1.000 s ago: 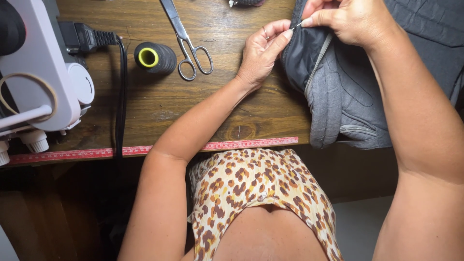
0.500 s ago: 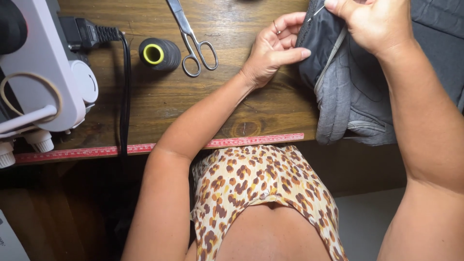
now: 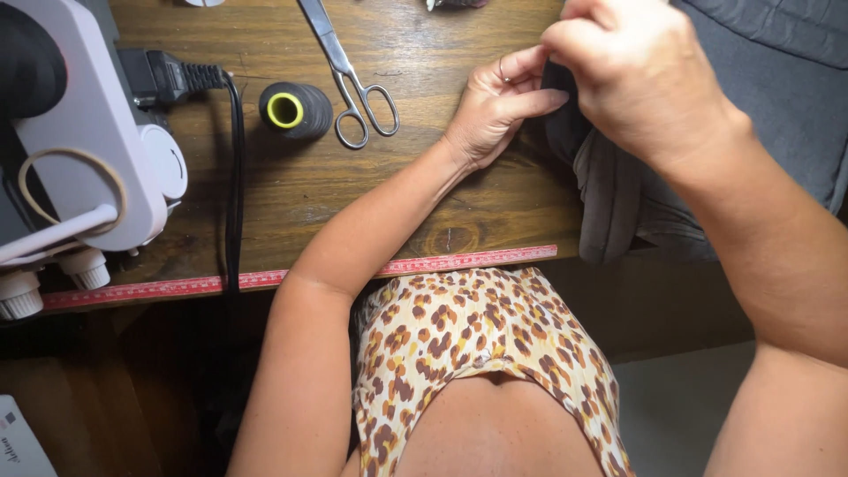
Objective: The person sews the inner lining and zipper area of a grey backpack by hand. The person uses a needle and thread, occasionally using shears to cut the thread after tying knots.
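Desk edge: a red measuring tape [image 3: 291, 277] lies flat along the near rim of the wooden desk [image 3: 371, 203], lower left to centre of the frame, fixed where cloth can be laid against it.
Left hand: the left hand [image 3: 495, 110], upper centre, rests its heel on the desk; fingertips pressed together against the edge of the grey garment [image 3: 636, 203], apparently to steady the fold.
Right hand: the right hand [image 3: 640, 79], upper right, is raised above the cloth; its grip is closed, thumb and fingers pinched at the same edge (what lies between them cannot be made out).
Garment: heaped at the right of the desk, one fold hanging over the near rim, so the worked edge stays close to both hands.
Thread spool: a dark spool [image 3: 294, 109] lies on its side, upper left of centre.
Scissors: scissors [image 3: 349, 75] lie closed just beside the spool, within left-hand reach.
Machine: a white sewing machine [image 3: 79, 150] fills the far left, its black cable [image 3: 234, 185] running over the near rim.
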